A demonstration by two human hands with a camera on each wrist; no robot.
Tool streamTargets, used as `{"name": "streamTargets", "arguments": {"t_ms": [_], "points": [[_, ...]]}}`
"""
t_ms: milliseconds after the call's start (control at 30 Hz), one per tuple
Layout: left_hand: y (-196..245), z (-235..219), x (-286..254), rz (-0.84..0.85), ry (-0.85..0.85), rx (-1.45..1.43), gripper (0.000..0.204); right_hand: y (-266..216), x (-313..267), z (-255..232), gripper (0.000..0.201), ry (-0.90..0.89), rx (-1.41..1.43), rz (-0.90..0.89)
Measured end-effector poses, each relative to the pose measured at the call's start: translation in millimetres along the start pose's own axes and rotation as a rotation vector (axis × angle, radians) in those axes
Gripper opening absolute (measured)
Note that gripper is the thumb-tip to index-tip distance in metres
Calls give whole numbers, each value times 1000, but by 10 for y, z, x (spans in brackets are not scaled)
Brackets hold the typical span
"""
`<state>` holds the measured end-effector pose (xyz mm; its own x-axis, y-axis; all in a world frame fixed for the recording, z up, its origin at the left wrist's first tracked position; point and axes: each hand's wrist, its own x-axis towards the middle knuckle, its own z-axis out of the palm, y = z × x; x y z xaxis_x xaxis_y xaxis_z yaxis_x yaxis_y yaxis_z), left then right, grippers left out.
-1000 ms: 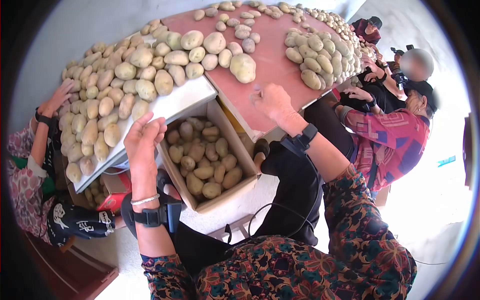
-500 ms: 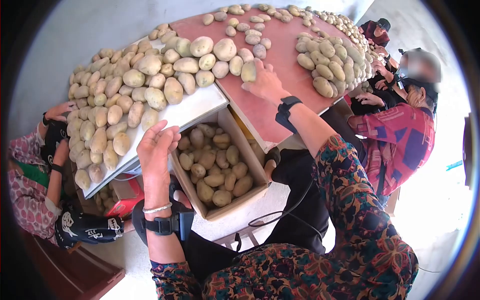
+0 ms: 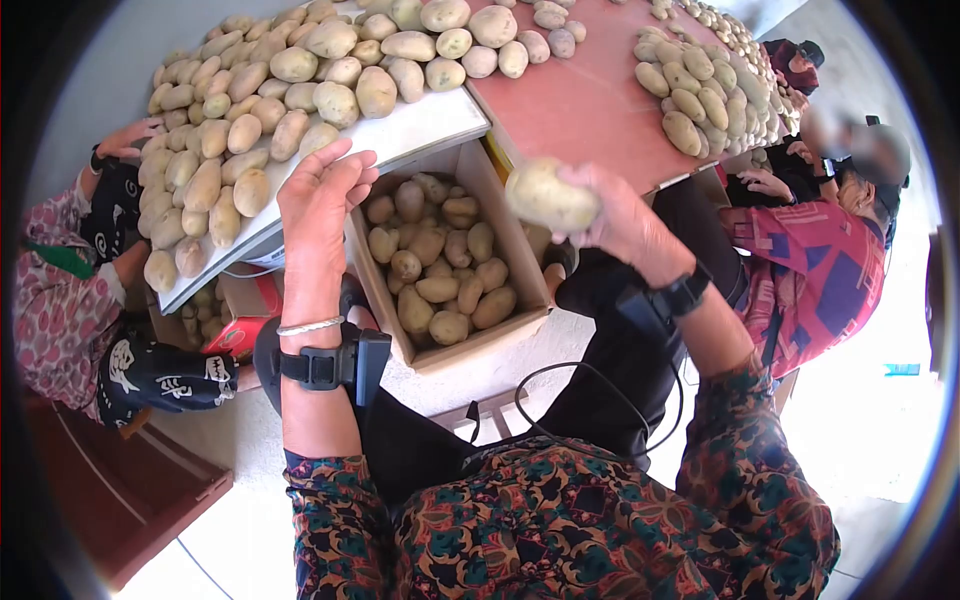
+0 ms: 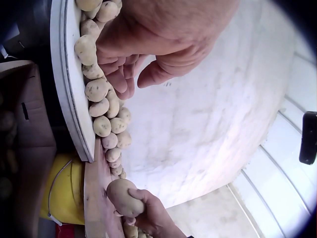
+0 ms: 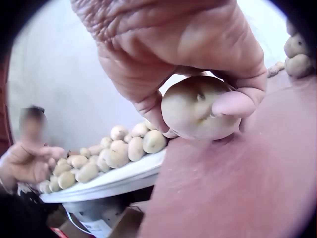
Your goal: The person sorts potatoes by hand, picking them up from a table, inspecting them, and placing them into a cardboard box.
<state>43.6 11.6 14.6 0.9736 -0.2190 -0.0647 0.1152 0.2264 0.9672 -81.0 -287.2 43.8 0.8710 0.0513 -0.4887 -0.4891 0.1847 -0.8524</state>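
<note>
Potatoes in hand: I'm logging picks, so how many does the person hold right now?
1. The right hand grips one large potato near the cardboard box. The left hand holds none and lies open at the white board edge.

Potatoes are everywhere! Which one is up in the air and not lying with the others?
The big potato gripped in the right hand. It hangs above the cardboard box, while the others lie on the tables or inside that box.

Box (image 3: 385,300) of potatoes sits below the surface (image 3: 590,100). Left hand (image 3: 318,205) rests at the tray (image 3: 420,125) edge, apparently touching; right hand (image 3: 625,225) holds a potato (image 3: 550,197) above the box.
</note>
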Motion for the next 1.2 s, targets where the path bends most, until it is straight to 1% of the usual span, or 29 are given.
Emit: {"name": "streamTargets", "arguments": {"t_ms": [33,133,200,233,300,333,367,433,467,533,567,633,667,700,767,800,833,867,900,933,967,1033,1067,1100,1133,1167,1200], "points": [[6,-2,-11,2,5,3,38,93,-28,96,53,29,49,61],[20,-13,-22,-9,10,-2,38,327,171,354,52,38,135,88],[-3,-24,-4,0,6,-24,38,455,391,468,60,182,137,-9],[-2,-24,-2,4,7,-24,38,485,423,463,60,180,136,-12],[7,-23,8,-17,27,-22,37,548,499,451,63,395,-434,-156],[16,-27,13,-17,31,-23,37,593,554,257,62,346,-910,-293],[23,-28,13,-13,32,-19,37,537,491,217,62,343,-912,-293],[19,-25,8,-15,29,-15,37,399,314,214,57,51,-1203,-135],[16,-23,13,-10,25,-20,36,399,251,192,57,51,-1202,-131],[4,-16,20,-6,23,-24,36,430,124,196,46,-58,-1369,-193],[-12,-10,20,-2,16,-27,35,409,59,242,46,-63,-1367,-192],[-43,-11,12,18,3,-25,35,287,-72,351,41,-55,-1510,-46],[-81,-5,-10,-13,42,-35,34,216,-128,375,35,-78,-1569,-44],[-75,51,-1,-32,66,-48,34,196,-156,331,34,-77,-1542,-41],[-51,144,-74,-53,43,14,35,108,-201,214,33,-28,-1487,-155],[-37,197,-109,-51,-6,19,35,94,-204,134,31,27,-1412,-238],[-35,247,-147,-59,-47,27,35,52,-194,56,31,48,-1411,-242],[36,342,-208,-60,-100,51,36,-14,-160,-30,32,95,-1448,-297],[96,429,-251,-58,-109,52,36,-81,-125,-94,33,138,-1484,-350],[152,511,-276,-54,-223,107,37,-174,-108,-120,32,210,-1448,-279],[205,588,-291,-44,-337,160,37,-258,-76,-142,32,220,-1452,-285],[259,693,-301,-26,-441,209,38,-390,-3,-167,29,338,-1390,-293],[221,693,-254,-49,-455,233,38,-388,101,-269,28,322,-1335,-435],[163,703,-159,-60,-467,254,39,-475,194,-306,28,346,-1348,-461],[121,707,-69,-131,-425,221,41,-528,298,-305,28,360,-1297,-467],[0,666,22,-134,-380,242,41,-560,402,-291,28,361,-1243,-457],[-140,613,117,-132,-324,239,41,-710,522,-289,31,339,-1306,-385]]}}
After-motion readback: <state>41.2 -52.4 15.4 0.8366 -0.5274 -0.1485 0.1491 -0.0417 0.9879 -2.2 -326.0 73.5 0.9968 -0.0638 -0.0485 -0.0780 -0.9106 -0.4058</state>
